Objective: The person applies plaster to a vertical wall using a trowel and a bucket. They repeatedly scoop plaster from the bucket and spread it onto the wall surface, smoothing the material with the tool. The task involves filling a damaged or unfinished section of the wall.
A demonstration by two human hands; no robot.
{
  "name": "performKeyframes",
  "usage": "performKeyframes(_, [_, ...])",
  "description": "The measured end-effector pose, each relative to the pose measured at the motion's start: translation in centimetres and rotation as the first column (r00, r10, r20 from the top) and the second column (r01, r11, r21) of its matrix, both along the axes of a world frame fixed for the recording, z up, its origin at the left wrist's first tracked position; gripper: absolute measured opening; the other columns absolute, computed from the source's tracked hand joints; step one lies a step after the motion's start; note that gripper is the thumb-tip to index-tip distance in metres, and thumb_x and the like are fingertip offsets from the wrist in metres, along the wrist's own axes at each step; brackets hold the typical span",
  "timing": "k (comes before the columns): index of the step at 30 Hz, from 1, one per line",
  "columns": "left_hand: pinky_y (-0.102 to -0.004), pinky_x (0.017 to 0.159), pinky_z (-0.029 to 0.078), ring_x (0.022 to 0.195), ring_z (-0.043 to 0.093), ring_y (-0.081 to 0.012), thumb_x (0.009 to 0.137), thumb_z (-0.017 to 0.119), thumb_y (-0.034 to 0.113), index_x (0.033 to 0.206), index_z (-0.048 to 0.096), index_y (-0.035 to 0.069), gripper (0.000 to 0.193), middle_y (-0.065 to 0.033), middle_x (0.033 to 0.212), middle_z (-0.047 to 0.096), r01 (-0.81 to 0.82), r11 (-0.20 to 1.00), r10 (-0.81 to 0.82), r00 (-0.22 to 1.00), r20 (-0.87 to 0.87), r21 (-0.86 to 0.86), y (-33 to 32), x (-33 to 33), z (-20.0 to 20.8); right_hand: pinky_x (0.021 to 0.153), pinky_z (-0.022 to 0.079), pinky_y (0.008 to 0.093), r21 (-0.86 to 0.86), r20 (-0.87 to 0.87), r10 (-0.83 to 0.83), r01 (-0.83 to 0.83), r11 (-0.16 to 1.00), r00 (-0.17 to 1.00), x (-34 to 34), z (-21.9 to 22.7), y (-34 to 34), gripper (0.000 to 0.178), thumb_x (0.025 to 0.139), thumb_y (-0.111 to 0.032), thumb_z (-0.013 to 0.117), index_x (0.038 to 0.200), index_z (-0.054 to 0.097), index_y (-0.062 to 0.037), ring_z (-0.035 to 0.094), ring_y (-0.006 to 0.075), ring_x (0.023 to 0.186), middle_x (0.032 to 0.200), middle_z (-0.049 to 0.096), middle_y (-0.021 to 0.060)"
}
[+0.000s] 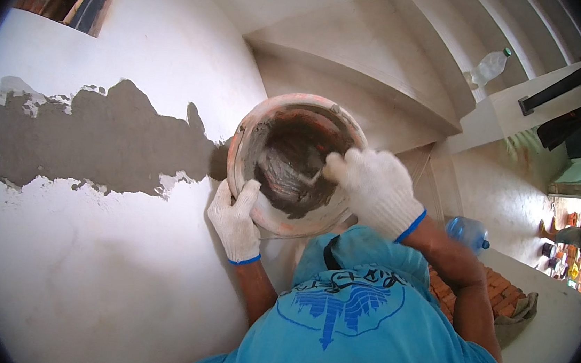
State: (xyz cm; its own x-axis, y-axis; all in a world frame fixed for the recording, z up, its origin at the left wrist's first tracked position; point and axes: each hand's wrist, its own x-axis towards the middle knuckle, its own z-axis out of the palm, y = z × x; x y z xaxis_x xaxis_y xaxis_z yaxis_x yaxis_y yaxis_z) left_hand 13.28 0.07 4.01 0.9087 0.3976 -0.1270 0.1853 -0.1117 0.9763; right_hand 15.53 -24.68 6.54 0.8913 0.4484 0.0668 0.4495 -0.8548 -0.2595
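Your blue shirt [360, 328] is closest. Left of the bowl [292, 164], a grey mortar band [98, 142] already covers the wall; below it stays bare. Your left hand [234, 218] grips the bowl's rim; your right hand [373, 189] is closed, scooping mortar inside the bowl.

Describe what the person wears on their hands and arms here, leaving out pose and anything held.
Both the left hand and the right hand wear white knitted work gloves, each ending in a thin blue band at the cuff. Grey smears soil the glove fingers. Above the gloves the forearms are bare, with no sleeves reaching them. The upper body is covered by a bright blue short-sleeved shirt with a darker blue print on it.
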Motion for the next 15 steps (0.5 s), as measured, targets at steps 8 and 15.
performKeyframes(8, [-0.0306, 0.077, 0.051, 0.084, 0.06, -0.0127, 0.09, 0.079, 0.009, 0.11, 0.075, -0.005, 0.025, -0.004, 0.091, 0.07, 0.029, 0.999, -0.03, 0.998, 0.048, 0.029, 0.0, 0.0, -0.3, 0.072, 0.061, 0.0427, -0.023, 0.082, 0.097, -0.096, 0.995, 0.992, 1.5, -2.9, 0.9, 0.024, 0.09, -0.015, 0.069, 0.113, 0.07, -0.0093, 0.074, 0.0307, 0.085, 0.089, 0.069, 0.0099])
performKeyframes(15, [-0.0292, 0.078, 0.051, 0.084, 0.059, -0.0119, 0.089, 0.081, 0.01, 0.108, 0.075, -0.005, 0.025, -0.0034, 0.09, 0.07, 0.083, 0.982, -0.089, 0.996, 0.029, 0.17, 0.7, 0.0, 0.2, 0.072, 0.061, 0.043, -0.078, -0.065, 0.226, -0.231, 0.97, 0.972, 1.7, -3.3, -0.7, 0.027, 0.089, -0.016, 0.07, 0.116, 0.071, -0.0132, 0.074, 0.0299, 0.088, 0.092, 0.069, 0.0095])
